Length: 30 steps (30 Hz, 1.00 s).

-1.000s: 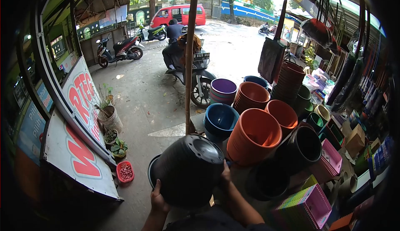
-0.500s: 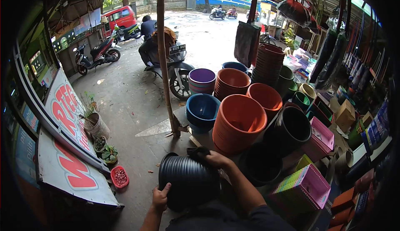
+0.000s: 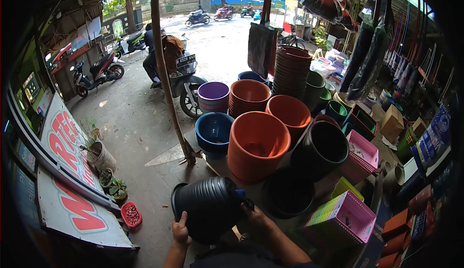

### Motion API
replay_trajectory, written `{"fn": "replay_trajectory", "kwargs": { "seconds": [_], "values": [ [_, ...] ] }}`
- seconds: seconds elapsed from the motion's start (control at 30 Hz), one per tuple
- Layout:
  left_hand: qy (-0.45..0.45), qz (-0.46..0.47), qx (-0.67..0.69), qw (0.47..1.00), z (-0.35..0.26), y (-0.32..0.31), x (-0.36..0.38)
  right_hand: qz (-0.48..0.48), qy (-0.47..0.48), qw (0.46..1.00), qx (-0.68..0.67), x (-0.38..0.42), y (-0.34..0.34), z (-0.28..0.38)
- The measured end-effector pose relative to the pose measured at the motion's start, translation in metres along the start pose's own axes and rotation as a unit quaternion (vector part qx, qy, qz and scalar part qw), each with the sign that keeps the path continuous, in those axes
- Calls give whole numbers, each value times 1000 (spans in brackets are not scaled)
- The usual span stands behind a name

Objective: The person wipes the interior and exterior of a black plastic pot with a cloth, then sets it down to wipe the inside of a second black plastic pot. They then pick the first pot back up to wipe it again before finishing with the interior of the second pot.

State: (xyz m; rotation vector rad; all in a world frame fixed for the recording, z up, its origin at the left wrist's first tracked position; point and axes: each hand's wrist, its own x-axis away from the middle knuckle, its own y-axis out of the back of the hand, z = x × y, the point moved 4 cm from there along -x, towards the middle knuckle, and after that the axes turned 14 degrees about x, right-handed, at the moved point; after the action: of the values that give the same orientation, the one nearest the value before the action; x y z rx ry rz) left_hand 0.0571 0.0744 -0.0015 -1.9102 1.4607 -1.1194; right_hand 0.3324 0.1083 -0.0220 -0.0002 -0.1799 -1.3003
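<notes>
A black ridged plastic pot (image 3: 205, 210) lies on its side in front of me, its rim toward the left. My left hand (image 3: 181, 230) grips it near the rim, thumb up along the wall. At the opposite end, my right hand (image 3: 256, 218) holds a dark cloth (image 3: 248, 203) against the pot; its fingers are partly hidden. A small blue patch (image 3: 240, 192) shows beside the cloth. Just right of that hand stands a wide black pot (image 3: 288, 195), and beyond it a large orange pot (image 3: 256, 157).
Stacked pots surround the work spot: a blue basin (image 3: 212, 135), a purple pot (image 3: 213, 96) and black pots (image 3: 321, 149). Pink baskets (image 3: 355, 215) stand right. A wooden pole (image 3: 166, 74) rises ahead. Left are a sign board (image 3: 77, 200) and a red tub (image 3: 131, 215). A person sits by a motorbike (image 3: 186, 82).
The right hand and cloth have moved from the pot's upper side down to its right end. The pot has tilted, its right end turning nearer me. The view has shifted right.
</notes>
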Motion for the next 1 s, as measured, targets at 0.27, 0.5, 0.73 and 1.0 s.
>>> {"fn": "replay_trajectory", "kwargs": {
  "seconds": [0.27,0.5,0.73,1.0],
  "values": [
    [10,105,-229,968,10,-81,-2,-314,131,875,343,105,105,26],
    [30,446,-538,715,79,-172,29,-409,12,913,-4,138,174,46],
    [-17,646,-610,458,160,-237,42,-413,48,908,-51,158,208,68],
    [-68,724,-611,313,240,-220,-10,-533,9,844,61,173,221,36]
  ]
}}
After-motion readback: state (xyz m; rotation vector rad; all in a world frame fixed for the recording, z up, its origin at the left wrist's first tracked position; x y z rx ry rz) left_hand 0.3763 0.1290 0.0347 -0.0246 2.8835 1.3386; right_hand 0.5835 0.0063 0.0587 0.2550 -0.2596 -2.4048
